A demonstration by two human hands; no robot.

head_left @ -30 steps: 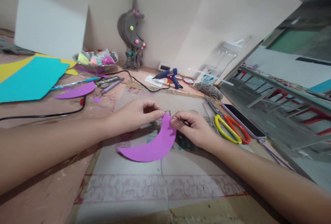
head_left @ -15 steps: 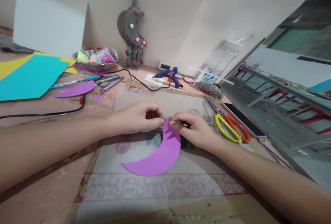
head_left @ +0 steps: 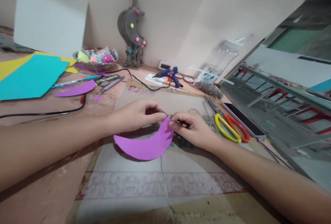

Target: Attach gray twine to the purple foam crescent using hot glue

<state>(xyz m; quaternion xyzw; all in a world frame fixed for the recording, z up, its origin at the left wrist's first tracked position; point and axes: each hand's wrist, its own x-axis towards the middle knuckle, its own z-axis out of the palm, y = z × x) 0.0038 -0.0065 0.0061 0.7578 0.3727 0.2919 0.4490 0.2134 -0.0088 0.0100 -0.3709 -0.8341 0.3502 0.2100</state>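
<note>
A flat purple crescent (head_left: 144,148) hangs tilted between my hands, low over the work mat, its long tip pointing left. My right hand (head_left: 191,129) is closed, thumb and finger pinching the crescent near its upper right tip. Close beside that tip, my left hand (head_left: 144,115) is closed in a pinch, with a bit of grey yarn (head_left: 164,112) at its fingertips. How the yarn meets the tip is hidden by the fingers. Behind the right hand, more loose grey yarn lies near scissors (head_left: 228,127) with yellow and red handles.
A blue glue gun (head_left: 169,75) stands at the back, its black cord running left. Right of it lies a yarn bundle (head_left: 209,89). A phone (head_left: 243,120) rests at the right edge. Teal sheets (head_left: 33,77), a purple offcut (head_left: 76,89) and a bowl (head_left: 96,66) are at left.
The crescent has swung round, its long tip moving left and up beneath my left hand. Both hands stay pinched close together in nearly the same place.
</note>
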